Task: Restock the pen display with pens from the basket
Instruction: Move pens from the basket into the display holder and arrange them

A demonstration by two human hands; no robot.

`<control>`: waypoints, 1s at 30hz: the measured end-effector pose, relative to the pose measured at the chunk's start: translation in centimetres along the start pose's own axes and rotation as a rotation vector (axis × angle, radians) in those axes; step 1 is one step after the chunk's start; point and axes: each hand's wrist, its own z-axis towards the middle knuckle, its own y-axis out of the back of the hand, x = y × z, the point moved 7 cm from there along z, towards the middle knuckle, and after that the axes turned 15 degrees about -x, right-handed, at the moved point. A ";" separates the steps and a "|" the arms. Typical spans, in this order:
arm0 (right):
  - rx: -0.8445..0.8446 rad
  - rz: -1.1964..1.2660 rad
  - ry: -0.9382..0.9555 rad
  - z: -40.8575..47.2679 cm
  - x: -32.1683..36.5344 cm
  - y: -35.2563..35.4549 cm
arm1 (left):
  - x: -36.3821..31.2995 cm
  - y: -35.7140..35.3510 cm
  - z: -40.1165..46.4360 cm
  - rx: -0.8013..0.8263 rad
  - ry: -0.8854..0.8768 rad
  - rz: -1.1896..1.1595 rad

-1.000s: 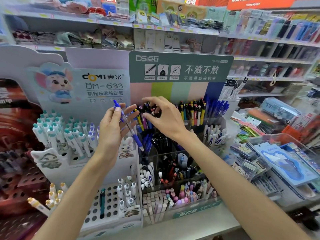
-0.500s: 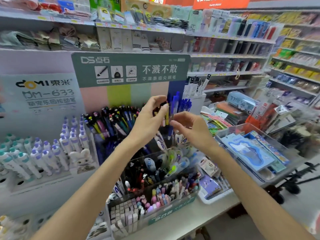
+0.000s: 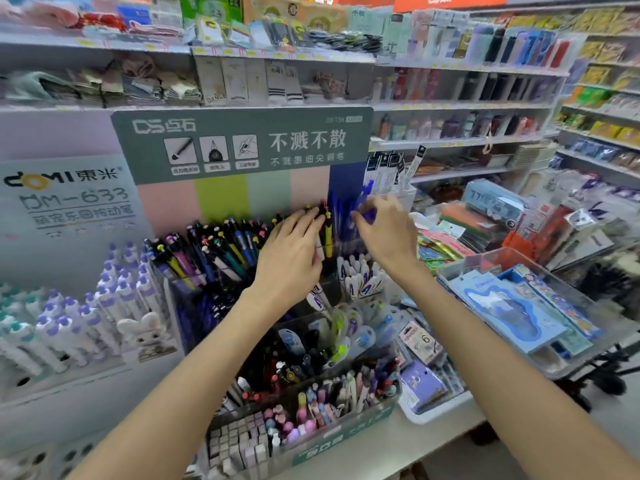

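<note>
Currently, both hands are working at the top row of the pen display. Left hand is lying with fingers extended, close together, tips touching the mixed pens. At its 2 o'clock, right hand is pinching a blue pen among the upright blue pens.

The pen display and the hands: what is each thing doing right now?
Left hand: fingers straight, resting on the pen tops.
Right hand: fingers curled at the blue pens; too blurred to tell if it grips one.
Blue pens: upright in the back right compartment.
Mixed colour pens: leaning, packed together.
Clear basket: holds blue packs.
</note>
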 end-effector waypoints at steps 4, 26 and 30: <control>0.183 -0.232 0.060 1.0 0.8 -0.8 | -0.1 0.0 -0.1 0.014 -0.014 -0.015; 0.289 0.062 -0.566 -15.2 -7.7 7.1 | -6.3 1.2 -5.4 0.220 -0.046 -0.368; 0.330 -0.005 -0.763 -24.2 -13.1 13.4 | -13.4 -1.7 -9.6 0.457 -0.143 -0.508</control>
